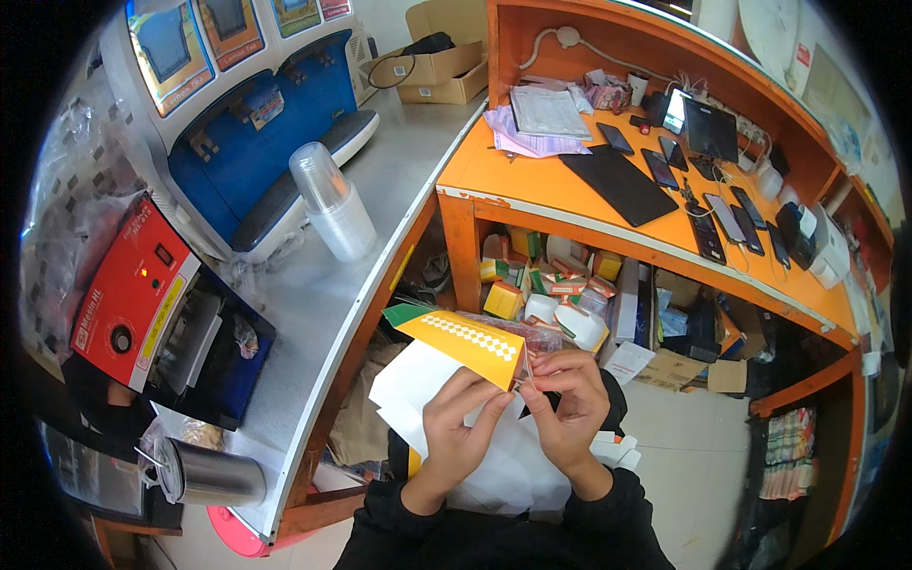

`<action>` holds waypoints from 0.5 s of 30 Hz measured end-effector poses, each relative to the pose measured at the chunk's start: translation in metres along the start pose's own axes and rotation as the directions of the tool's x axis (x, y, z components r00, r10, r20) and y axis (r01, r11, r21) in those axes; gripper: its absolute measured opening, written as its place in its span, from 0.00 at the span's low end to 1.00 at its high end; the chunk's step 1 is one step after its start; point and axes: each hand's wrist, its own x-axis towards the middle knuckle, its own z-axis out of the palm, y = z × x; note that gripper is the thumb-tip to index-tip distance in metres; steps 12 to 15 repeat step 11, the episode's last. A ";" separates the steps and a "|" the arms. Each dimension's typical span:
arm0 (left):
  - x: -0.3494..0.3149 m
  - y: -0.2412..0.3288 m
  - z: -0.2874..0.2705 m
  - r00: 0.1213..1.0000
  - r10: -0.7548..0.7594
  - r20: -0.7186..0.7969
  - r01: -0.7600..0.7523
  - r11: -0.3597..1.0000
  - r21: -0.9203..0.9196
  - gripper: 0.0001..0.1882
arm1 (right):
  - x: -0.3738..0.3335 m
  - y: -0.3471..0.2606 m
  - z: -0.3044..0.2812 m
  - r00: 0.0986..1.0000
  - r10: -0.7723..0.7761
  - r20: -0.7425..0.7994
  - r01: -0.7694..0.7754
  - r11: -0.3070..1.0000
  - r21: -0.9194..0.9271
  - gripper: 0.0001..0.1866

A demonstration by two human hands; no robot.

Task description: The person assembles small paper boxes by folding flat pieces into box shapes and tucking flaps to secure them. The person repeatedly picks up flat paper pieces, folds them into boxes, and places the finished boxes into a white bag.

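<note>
Above my lap, both hands hold a yellow paper food box (461,344) with a white checked pattern and a green end flap. My left hand (463,425) pinches its near right corner between thumb and fingers. Close beside it, my right hand (570,404) is closed on the same corner, fingertips pressed together at the edge. The fold between the fingertips is too small to make out. White flat card (423,385) spreads under the box and over my lap, partly hidden by my hands.
Left, a steel counter holds a red sealing machine (142,294), stacked clear plastic cups (337,209) and a steel pitcher (214,473). An orange desk (532,180) carries several phones (657,168) and a black laptop (711,133). Beneath it lie several folded food boxes (570,294).
</note>
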 end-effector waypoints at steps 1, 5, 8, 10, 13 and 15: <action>0.001 -0.002 -0.002 1.000 -0.013 0.007 0.014 0.996 -0.085 0.10 | 0.000 0.000 0.000 1.000 0.009 0.011 -0.009 1.000 0.008 0.08; -0.002 -0.012 -0.006 0.992 -0.116 0.042 0.123 0.899 -0.420 0.11 | -0.001 -0.004 -0.002 0.995 0.071 0.068 -0.073 0.997 0.031 0.08; -0.007 -0.020 -0.007 0.990 -0.126 0.068 0.143 0.812 -0.566 0.12 | -0.003 -0.006 -0.006 0.993 0.044 0.107 -0.037 0.997 -0.072 0.08; -0.011 -0.026 -0.005 0.989 -0.127 0.080 0.149 0.763 -0.629 0.13 | -0.006 -0.006 -0.005 0.993 -0.038 0.110 0.056 0.985 -0.164 0.08; -0.013 -0.029 -0.004 0.988 -0.132 0.085 0.156 0.738 -0.657 0.15 | -0.007 -0.006 -0.004 0.990 -0.078 0.115 0.101 0.971 -0.215 0.08; -0.013 -0.029 -0.004 0.988 -0.132 0.085 0.156 0.738 -0.657 0.15 | -0.007 -0.006 -0.004 0.990 -0.078 0.115 0.101 0.971 -0.215 0.08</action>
